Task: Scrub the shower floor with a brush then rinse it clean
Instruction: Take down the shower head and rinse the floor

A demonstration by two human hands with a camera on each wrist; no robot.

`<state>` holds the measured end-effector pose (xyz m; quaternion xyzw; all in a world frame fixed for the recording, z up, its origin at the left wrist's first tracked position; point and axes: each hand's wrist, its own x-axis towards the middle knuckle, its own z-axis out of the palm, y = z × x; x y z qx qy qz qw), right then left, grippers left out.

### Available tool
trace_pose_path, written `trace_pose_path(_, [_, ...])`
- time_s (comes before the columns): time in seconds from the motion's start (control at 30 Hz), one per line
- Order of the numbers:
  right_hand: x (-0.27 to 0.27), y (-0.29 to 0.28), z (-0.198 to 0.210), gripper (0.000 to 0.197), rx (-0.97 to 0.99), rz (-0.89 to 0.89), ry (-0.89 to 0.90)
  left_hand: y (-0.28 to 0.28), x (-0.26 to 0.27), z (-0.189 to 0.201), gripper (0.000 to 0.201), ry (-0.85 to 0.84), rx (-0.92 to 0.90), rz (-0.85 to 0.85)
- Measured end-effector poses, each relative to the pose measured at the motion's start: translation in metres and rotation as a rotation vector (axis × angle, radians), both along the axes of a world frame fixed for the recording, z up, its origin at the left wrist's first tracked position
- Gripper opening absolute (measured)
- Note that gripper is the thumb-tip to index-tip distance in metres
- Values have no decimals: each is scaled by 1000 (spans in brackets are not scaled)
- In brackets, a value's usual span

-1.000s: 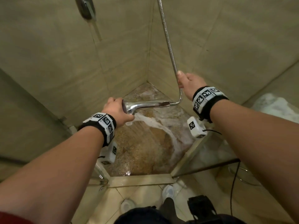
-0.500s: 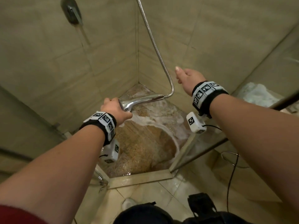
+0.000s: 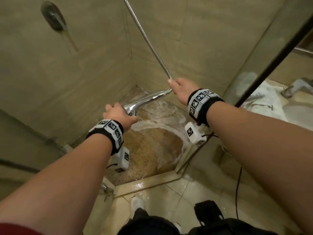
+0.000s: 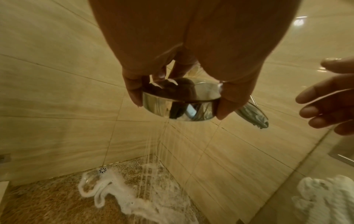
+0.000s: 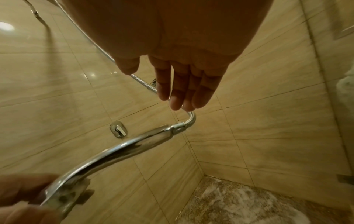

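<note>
Beige-tiled shower corner, speckled brown shower floor wet, white foam banked toward the back wall and trailing to the round drain.

Left hand wraps the rim of the chrome shower head, fingers and thumb pinching its sides; face points down, thin jets falling onto the foam. Handle angles up toward the right hand. That hand is relaxed and grips nothing: fingers straight, hanging just in front of the metal hose where it loops into the handle. Whether they brush the hose, cannot tell.

Rinse stage, by my reading; near floor looks clear, suds left at back and right. No brush in view.

Risks:
- Hose unsupported; a kink or tug at the loop could twist the head in the wet left-hand pinch, throwing spray onto walls or over the threshold.
- Foam pushed into the corner rather than toward the drain would linger.
- Outer floor already wet, slippery footing.
</note>
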<state>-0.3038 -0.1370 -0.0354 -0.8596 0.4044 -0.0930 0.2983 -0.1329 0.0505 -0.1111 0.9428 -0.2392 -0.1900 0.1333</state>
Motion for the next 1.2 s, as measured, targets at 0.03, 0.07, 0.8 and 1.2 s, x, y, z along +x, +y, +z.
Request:
trace_pose_path(0.03, [2, 0, -1, 55, 0, 7, 17, -5, 2, -2, 71, -1, 0, 1])
trace_pose_path(0.07, [5, -1, -2, 54, -1, 10, 35, -10, 4, -4, 75, 1, 0, 0])
trace_pose_path(0.8, [62, -57, -21, 51, 57, -174, 204, -92, 77, -22, 94, 62, 74, -144])
trace_pose_path(1.2, [96, -87, -15, 42, 47, -110, 218, -112, 86, -7, 79, 100, 104, -163])
